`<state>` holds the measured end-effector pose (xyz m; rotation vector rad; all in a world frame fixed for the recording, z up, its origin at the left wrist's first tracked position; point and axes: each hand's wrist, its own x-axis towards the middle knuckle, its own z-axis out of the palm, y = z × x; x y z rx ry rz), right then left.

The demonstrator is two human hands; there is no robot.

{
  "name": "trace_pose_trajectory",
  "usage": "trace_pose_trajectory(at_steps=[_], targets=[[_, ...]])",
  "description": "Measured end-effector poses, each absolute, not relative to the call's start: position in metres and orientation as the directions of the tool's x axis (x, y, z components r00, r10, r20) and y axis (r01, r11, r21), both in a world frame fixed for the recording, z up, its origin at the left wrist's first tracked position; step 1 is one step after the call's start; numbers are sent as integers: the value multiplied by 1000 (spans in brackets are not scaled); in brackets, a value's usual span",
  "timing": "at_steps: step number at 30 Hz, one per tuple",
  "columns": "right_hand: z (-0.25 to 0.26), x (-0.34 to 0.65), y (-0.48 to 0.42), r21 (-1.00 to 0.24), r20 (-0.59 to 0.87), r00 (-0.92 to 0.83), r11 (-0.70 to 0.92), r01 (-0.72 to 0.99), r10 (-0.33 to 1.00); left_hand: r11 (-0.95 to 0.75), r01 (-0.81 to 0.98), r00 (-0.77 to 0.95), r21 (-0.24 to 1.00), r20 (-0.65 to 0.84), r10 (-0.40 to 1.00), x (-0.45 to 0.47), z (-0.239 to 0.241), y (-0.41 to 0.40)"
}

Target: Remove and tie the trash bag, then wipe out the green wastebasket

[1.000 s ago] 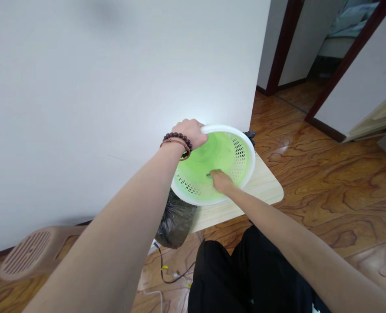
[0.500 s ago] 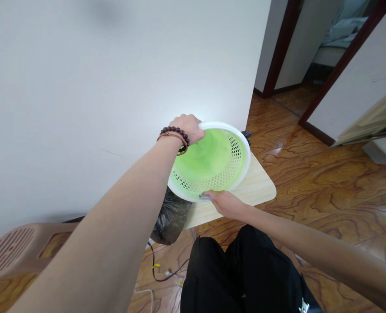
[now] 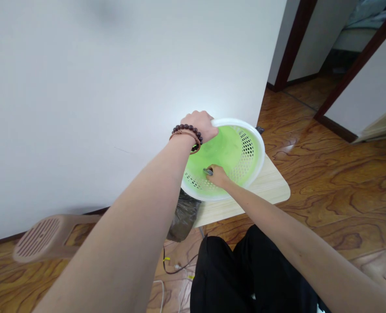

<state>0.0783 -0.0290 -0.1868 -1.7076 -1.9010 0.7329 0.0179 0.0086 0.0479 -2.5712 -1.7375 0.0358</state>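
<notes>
– Where is the round green plastic basket with white rim [image 3: 225, 145]?
– It is tilted over the pale wood-grained tabletop [image 3: 274, 184]; the left hand [image 3: 199, 124] is closed around its far rim, at left.
– And the right hand [image 3: 219, 177]?
– It is inside the basket, holding one small grey item [image 3: 207, 171], too small to identify.

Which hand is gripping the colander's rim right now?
The left hand, with the dark beaded bracelet, grips the green colander's white rim; the bare-wristed right hand instead holds a small grey item away from the rim.
</notes>
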Motion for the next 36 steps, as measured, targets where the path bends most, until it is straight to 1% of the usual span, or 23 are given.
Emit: trace_pose_trajectory(at_steps=[2,3,8,13,15,19,23,25,28,30,31,34,36], targets=[[-192,80,-32,-703,-37,-77,29,711,996,-367,930,367,-31,3,930,18,48,9],[-194,81,-34,-703,-31,-89,41,710,996,-363,931,364,-23,3,932,18,48,9],[-196,78,-39,-623,94,-254,256,739,963,-355,935,355,-1,-1,935,18,49,7],[-190,75,-58,-612,68,-348,315,726,935,-341,940,341,-10,13,940,19,50,5],[-183,82,-79,-619,93,-406,373,692,909,-339,941,339,-7,15,941,20,51,4],[-171,110,-140,-623,198,-542,532,573,817,-355,935,355,7,6,935,20,52,3],[-158,139,-177,-610,188,-648,605,512,738,-352,936,352,14,6,936,19,53,3],[-151,145,-170,-609,216,-600,586,534,771,-342,940,342,18,8,940,19,53,4],[-143,137,-130,-601,309,-421,518,609,853,-346,938,346,13,14,938,19,52,6],[-145,125,-96,-578,315,-361,479,661,878,-359,933,359,3,22,933,19,50,7],[-150,118,-81,-565,272,-361,452,690,892,-365,931,365,0,22,931,20,49,8],[-171,100,-52,-541,64,-365,339,769,929,-367,930,367,-1,10,930,20,48,8],[-183,92,-50,-532,3,-350,298,793,937,-363,932,363,0,-1,932,19,48,8]])
